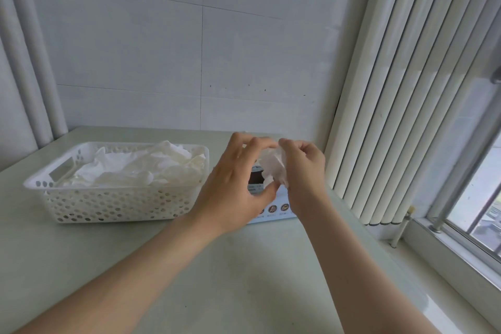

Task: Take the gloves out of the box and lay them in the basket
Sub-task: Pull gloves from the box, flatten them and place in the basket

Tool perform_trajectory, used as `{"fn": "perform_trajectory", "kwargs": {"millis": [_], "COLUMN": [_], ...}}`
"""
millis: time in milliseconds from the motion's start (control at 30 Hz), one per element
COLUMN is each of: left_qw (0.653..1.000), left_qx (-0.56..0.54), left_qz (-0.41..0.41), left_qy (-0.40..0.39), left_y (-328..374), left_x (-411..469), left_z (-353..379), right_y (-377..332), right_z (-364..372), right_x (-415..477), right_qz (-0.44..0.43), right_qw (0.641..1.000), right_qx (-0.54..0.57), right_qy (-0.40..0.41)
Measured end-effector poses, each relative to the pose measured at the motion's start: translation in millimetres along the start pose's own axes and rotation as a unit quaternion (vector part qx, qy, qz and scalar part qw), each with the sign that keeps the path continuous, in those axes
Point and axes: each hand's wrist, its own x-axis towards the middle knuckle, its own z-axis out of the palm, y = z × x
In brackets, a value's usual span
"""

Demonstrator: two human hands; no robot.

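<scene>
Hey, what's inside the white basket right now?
A loose heap of thin white gloves lies in the basket, reaching above its rim at the back. Its floor and whatever lies beneath the heap are covered.

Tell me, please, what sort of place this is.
Probably a plain workroom or office corner: a pale table against a bare white wall, vertical blinds beside a window, and a plastic basket of gloves next to a box.
</scene>
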Motion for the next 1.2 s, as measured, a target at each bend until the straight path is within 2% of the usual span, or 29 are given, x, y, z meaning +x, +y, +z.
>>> {"fn": "perform_trajectory", "kwargs": {"millis": [100, 267, 400, 467, 533, 700, 867, 933, 1067, 1200], "left_qw": [1.0, 0.997, 0.984, 0.972, 0.956, 0.908, 0.882, 0.896, 0.949, 0.961], "left_qx": [0.018, 0.0, -0.043, -0.09, -0.151, -0.263, -0.283, -0.253, -0.135, -0.077], "left_qz": [-0.001, -0.034, -0.124, -0.176, -0.225, -0.321, -0.376, -0.364, -0.285, -0.264], "left_qy": [0.002, 0.063, 0.117, 0.124, 0.113, 0.056, -0.015, -0.033, -0.029, -0.004], "left_y": [-2.0, -10.5, -8.1, -7.8, -5.3, 2.7, 10.3, 12.3, 5.5, -7.7], "left_x": [3.5, 12.6, 22.9, 28.9, 34.5, 41.9, 43.2, 42.6, 35.9, 37.2], "left_z": [-2.1, -8.2, -21.1, -30.7, -40.8, -56.8, -61.5, -59.9, -50.6, -51.3], "right_y": [2.7, 0.5, 0.2, -0.2, 0.6, 5.4, 5.2, 7.4, 9.5, 5.5], "right_z": [2.5, 3.7, 0.2, -1.9, -1.7, 8.9, 10.3, 12.4, 16.1, 12.7], "right_x": [-4.0, -8.3, -7.5, -7.8, -9.7, -15.0, -16.3, -17.9, -20.6, -21.5], "right_qz": [0.008, 0.002, -0.056, -0.083, -0.108, -0.165, -0.192, -0.213, -0.216, -0.184], "right_qw": [0.999, 0.992, 0.973, 0.956, 0.946, 0.961, 0.964, 0.957, 0.957, 0.963], "right_qx": [-0.015, -0.012, -0.013, -0.021, -0.039, -0.064, -0.089, -0.113, -0.116, -0.102], "right_qy": [-0.032, -0.129, -0.224, -0.28, -0.302, -0.214, -0.162, -0.161, -0.157, -0.171]}}
